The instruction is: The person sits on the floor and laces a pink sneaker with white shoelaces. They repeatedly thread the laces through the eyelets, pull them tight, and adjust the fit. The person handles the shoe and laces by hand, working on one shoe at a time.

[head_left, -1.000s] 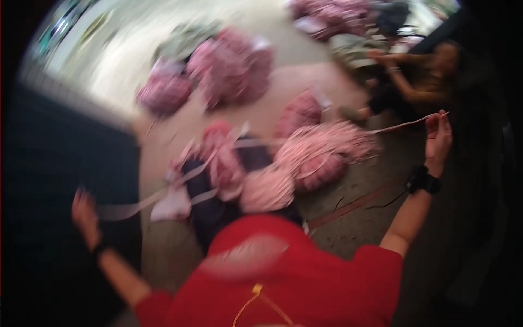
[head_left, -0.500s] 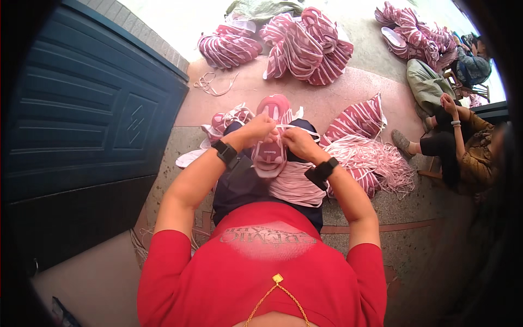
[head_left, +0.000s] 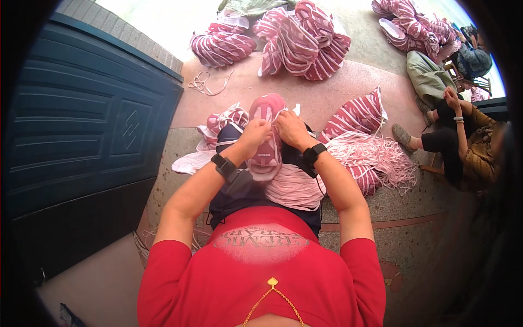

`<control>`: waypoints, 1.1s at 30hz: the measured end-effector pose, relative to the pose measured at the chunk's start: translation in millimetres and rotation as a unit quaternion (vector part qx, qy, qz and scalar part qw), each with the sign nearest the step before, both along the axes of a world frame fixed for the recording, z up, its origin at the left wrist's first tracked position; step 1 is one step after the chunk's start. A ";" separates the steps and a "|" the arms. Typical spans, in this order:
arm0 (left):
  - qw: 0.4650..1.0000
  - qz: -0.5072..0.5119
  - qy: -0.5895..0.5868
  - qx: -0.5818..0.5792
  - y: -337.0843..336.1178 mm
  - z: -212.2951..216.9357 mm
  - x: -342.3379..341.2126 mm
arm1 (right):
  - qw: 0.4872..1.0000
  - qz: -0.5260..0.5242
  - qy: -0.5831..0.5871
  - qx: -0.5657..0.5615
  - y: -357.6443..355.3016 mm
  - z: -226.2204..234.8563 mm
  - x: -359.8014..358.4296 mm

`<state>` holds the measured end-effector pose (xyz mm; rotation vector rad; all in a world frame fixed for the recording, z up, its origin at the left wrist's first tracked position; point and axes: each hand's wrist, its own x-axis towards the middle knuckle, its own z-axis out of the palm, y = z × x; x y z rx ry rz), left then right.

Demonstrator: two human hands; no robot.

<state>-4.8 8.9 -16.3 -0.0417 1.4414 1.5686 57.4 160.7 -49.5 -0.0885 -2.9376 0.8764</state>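
A pink sneaker upper (head_left: 265, 155) lies lengthwise across my lap, toe end away from me, with pale stripes and a white tongue area. Over its lace opening my left hand (head_left: 256, 136) is closed, thumb and fingertips pinching a thin white shoelace. Close beside it, my right hand (head_left: 292, 131) bends over the upper's right edge, its fingertips pinched together at the lace holes on the lace. My fingers hide most of the lace there. A bundle of pale pink laces (head_left: 297, 188) rests on my lap, just below the upper.
More pink uppers (head_left: 226, 117) lie left of my knees. On the right sit a striped bundle (head_left: 357, 117) and a heap of loose laces (head_left: 376, 158). Large tied bundles (head_left: 305, 41) lie ahead. A blue door (head_left: 81, 125) stands left; a seated person (head_left: 468, 141) is at right.
My right hand has moved left and away from me, onto the upper beside my left hand. The lace stretched between the hands before is now mostly hidden.
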 end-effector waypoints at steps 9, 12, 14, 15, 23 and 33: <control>0.996 0.002 0.063 -0.070 -5.3 15.9 -1.5 | 0.997 0.009 0.020 0.072 -3.7 13.5 -9.4; 0.962 -0.072 0.207 -0.163 -8.1 45.3 -11.8 | 0.997 0.000 0.024 0.077 -2.8 8.7 -2.1; 0.919 -0.075 0.338 -0.187 -12.8 35.2 -16.9 | 0.993 0.025 0.019 0.111 -6.5 5.6 3.9; 0.901 -0.089 0.381 -0.185 -17.0 26.8 -20.2 | 0.991 0.037 0.008 0.125 -10.6 13.4 6.3; 0.711 -0.269 0.557 -0.333 13.9 8.3 -1.4 | 0.976 0.125 -0.141 0.112 -5.4 21.8 0.9; 0.664 -0.258 0.601 -0.362 12.6 -2.5 8.8 | 0.990 0.136 -0.037 0.012 3.5 0.9 6.7</control>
